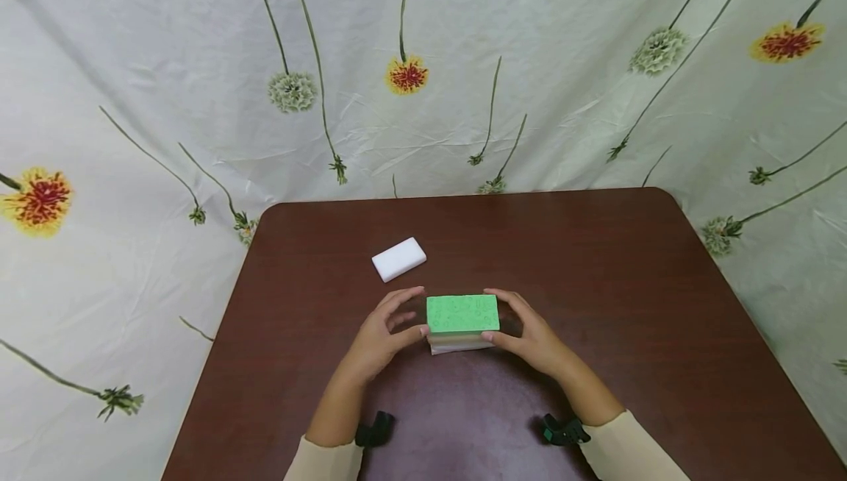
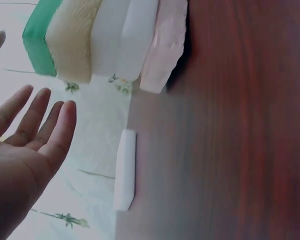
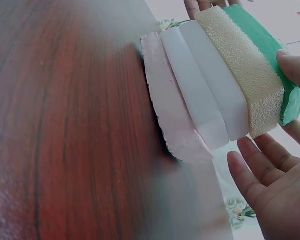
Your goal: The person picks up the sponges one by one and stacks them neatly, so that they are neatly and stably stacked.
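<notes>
A stack stands on the table between both hands. On top lies a green sponge; beneath it come a beige porous sponge, two white blocks and a pale pink, rough-edged piece at the bottom. My right hand has its thumb on the near edge of the green sponge and its index finger at the far edge, holding its right end. At the left end, my left hand is spread with fingers slightly bent; the left wrist view shows a gap between it and the stack.
Another white block lies alone on the dark brown table, behind and left of the stack. A white cloth with a flower print hangs beyond the table's far edge and sides.
</notes>
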Motion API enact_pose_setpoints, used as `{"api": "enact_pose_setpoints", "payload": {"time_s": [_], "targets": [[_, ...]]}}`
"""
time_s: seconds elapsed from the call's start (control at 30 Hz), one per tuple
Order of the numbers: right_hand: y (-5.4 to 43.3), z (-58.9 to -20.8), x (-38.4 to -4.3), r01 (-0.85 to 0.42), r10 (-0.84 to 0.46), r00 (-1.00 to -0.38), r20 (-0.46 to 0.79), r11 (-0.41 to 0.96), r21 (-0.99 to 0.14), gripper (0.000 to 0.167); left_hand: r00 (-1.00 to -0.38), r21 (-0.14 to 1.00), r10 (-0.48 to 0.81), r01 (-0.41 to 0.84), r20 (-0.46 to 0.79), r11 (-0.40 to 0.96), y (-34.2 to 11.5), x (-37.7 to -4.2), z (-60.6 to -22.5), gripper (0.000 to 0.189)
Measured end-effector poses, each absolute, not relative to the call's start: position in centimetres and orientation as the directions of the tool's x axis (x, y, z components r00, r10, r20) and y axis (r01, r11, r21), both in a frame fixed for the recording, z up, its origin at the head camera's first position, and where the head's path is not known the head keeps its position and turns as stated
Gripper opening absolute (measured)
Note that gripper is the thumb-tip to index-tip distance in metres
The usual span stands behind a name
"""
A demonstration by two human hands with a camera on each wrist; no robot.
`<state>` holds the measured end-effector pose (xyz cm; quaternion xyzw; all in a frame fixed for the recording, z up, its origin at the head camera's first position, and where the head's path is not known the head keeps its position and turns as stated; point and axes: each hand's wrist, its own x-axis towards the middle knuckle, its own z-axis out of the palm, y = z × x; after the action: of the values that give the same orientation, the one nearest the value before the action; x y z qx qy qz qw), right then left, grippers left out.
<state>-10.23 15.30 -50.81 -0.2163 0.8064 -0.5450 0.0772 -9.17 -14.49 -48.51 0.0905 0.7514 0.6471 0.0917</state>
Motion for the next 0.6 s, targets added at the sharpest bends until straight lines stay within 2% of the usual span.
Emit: {"api": "enact_pose_setpoints", "payload": {"time_s": [0.17,0.3,0.6], "targets": [[15.3,-50.7,-10.2,-0.259,-0.431,-0.897,0.102,0.322,-0.911,0.068,-0.99,0.987,0.086,-0.097,-0.108,0.126,-15.4,-10.5,-48.6,0.052],[15.4,-50.7,-10.2,-0.25,-0.427,-0.9,0.094,0.328,-0.911,0.068,-0.976,0.968,-0.034,-0.216,-0.213,0.125,-16.2,-11.8,-49.3,0.054],[15.4,-50.7,-10.2,-0.238,-0.425,-0.901,0.086,0.318,-0.918,0.069,-0.96,0.947,-0.132,-0.267,-0.246,0.177,-17.6,-13.9,-50.5,0.062]]}}
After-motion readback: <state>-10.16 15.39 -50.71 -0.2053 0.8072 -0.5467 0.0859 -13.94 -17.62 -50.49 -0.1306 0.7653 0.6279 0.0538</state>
